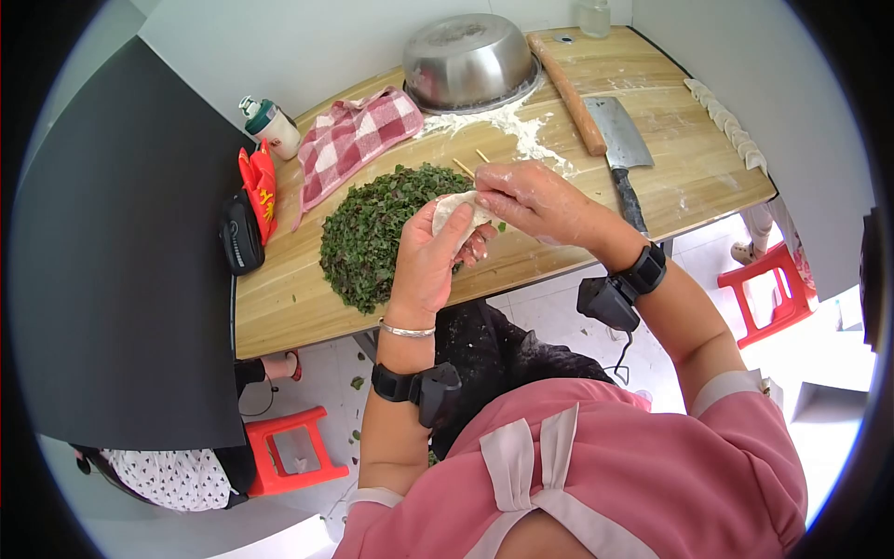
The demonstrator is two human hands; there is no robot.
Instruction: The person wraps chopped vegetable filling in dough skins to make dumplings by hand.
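Observation:
My left hand cradles a pale dumpling in front of the chopped greens, its thumb lying across the dough. From the right, my right hand pinches the dumpling's edge between its fingers. Whatever is inside the dough is hidden. A heap of chopped dark green leaves sits on the wooden table, just left of and behind my left hand. Two thin chopsticks show partly behind my hands.
An upturned steel basin stands at the back beside scattered flour. Right of it lie a rolling pin and a cleaver. A row of dumplings lines the right edge. A checked cloth and pump bottle are left.

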